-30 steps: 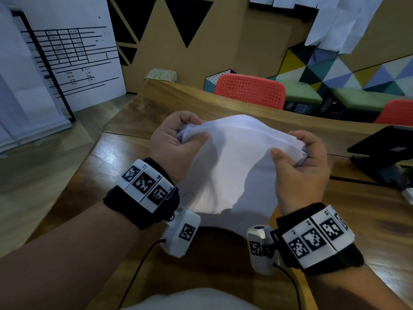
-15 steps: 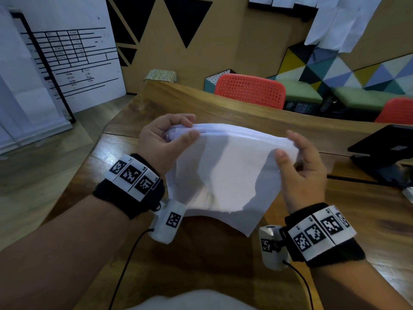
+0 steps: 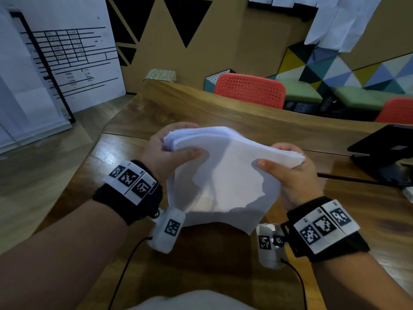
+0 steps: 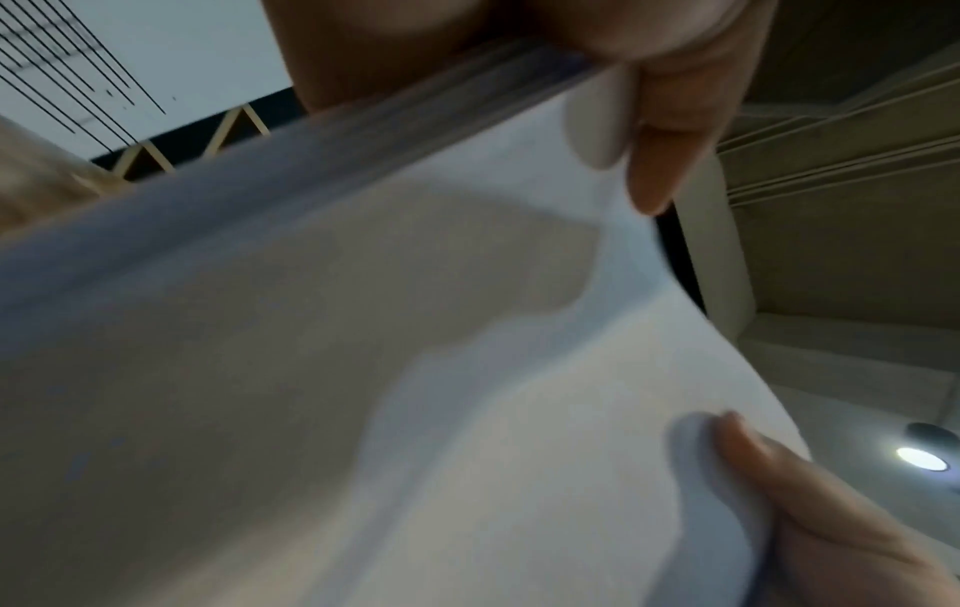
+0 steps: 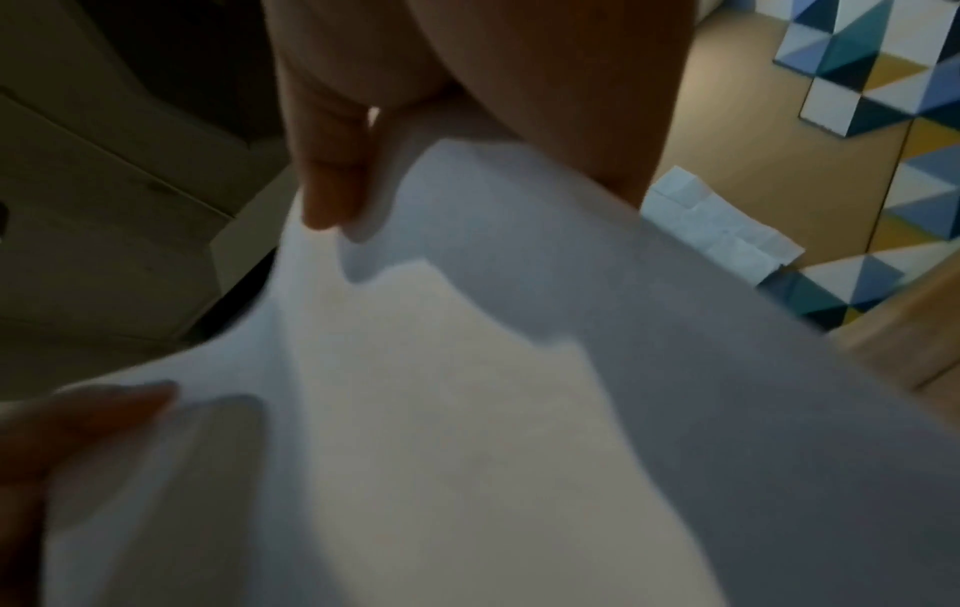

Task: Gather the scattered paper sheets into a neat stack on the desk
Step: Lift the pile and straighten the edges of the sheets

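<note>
Gripping blank paper sheets (image 3: pixel 223 175), both hands; whiteboard (image 3: pixel 73 59) writing seemingly illegible.

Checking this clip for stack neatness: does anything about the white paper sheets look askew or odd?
Yes. The bundle of white paper sheets, gripped by the left hand and right hand above the brown wooden desk, is uneven: edges fan out at the top left and one lower corner juts out.
</note>
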The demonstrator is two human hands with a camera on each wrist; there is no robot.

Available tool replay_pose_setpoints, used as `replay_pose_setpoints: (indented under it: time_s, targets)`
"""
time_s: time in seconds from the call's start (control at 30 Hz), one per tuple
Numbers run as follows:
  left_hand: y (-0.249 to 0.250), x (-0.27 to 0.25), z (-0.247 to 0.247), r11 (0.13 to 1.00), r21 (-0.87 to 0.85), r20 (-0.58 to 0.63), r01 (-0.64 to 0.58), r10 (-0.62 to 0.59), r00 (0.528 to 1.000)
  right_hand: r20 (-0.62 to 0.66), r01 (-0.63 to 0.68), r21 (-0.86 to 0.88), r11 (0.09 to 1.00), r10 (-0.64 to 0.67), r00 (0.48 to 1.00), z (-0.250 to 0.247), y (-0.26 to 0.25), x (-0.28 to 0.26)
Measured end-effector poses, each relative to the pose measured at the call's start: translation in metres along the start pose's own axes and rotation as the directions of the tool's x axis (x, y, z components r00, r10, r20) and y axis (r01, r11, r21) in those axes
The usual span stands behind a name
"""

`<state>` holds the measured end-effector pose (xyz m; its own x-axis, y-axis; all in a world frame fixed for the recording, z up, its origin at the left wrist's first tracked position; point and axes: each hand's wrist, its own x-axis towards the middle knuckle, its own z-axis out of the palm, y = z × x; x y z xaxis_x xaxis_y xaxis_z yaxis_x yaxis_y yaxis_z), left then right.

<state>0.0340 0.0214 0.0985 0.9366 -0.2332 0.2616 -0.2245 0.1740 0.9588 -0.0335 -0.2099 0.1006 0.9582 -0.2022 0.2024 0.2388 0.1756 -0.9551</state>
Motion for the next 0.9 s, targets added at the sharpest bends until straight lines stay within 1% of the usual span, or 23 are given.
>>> replay_pose_setpoints:
  time_s: [0.07,0.13,0.27,0.33,0.4,0.47,0.53,0.57,0.63,0.67,0.7,0.73,0.77,0.8,0.83,0.9]
  targets:
    - [0.0,0.001,0.006,1.0,-0.004,-0.005,0.0,0.0,1.0,-0.032,0.004,0.027,1.0,-0.003,0.999,0.004,0.0,0.0]
    - [0.003,0.001,0.007,1.0,-0.018,-0.013,-0.022,0.022,1.0,-0.07,0.037,0.07,0.997,-0.032,0.997,0.005,-0.002,0.0]
    - [0.009,0.002,0.001,0.992,-0.037,0.015,-0.12,0.12,0.993,-0.133,0.198,0.003,0.98,-0.196,0.971,0.006,-0.011,-0.002]
    - [0.01,0.003,0.003,0.991,-0.003,0.015,-0.137,0.137,0.99,-0.139,0.231,-0.048,0.972,-0.235,0.962,0.009,-0.014,-0.003]
    - [0.012,0.003,0.006,0.995,0.024,0.004,-0.1,0.1,0.995,-0.168,0.197,-0.098,0.975,-0.212,0.963,0.013,-0.016,-0.002]
    - [0.012,0.005,0.006,0.997,0.035,0.001,-0.066,0.066,0.998,-0.231,0.157,-0.149,0.976,-0.188,0.955,0.014,-0.015,0.002]
    - [0.012,0.006,0.005,0.997,0.015,-0.006,-0.069,0.069,0.998,-0.263,0.134,-0.131,0.982,-0.164,0.951,0.011,-0.014,0.003]
    - [0.009,0.007,0.003,0.998,-0.014,-0.028,-0.067,0.066,0.997,-0.254,0.119,-0.077,0.99,-0.135,0.958,0.008,-0.011,0.004]
    - [0.0,0.008,0.0,0.998,-0.057,-0.069,-0.022,0.018,0.997,-0.178,0.065,-0.008,0.998,-0.066,0.982,0.003,-0.004,0.004]
    - [-0.004,0.006,0.001,1.0,-0.01,-0.077,0.015,-0.016,0.997,-0.137,0.036,-0.006,0.999,-0.036,0.99,0.004,-0.001,0.002]
    - [-0.008,0.004,0.004,0.995,0.084,-0.085,0.05,-0.043,0.996,-0.119,0.018,-0.032,0.999,-0.021,0.993,0.007,0.001,0.0]
    - [-0.01,0.0,0.006,0.979,0.193,-0.101,0.073,-0.054,0.993,-0.136,0.007,-0.076,0.997,-0.017,0.991,0.012,0.001,-0.002]
    - [-0.011,-0.002,0.008,0.957,0.276,-0.128,0.086,-0.052,0.99,-0.183,0.005,-0.105,0.994,-0.024,0.983,0.015,0.001,-0.002]
    - [-0.01,-0.003,0.008,0.948,0.305,-0.152,0.095,-0.05,0.987,-0.239,0.007,-0.107,0.994,-0.033,0.971,0.018,-0.001,-0.002]
    - [-0.009,-0.003,0.008,0.953,0.288,-0.165,0.095,-0.048,0.985,-0.273,0.02,-0.077,0.997,-0.04,0.961,0.018,-0.002,-0.002]
    - [-0.007,-0.005,0.003,0.978,0.177,-0.173,0.105,-0.074,0.982,-0.278,0.051,0.015,0.999,-0.044,0.96,0.017,-0.006,-0.003]
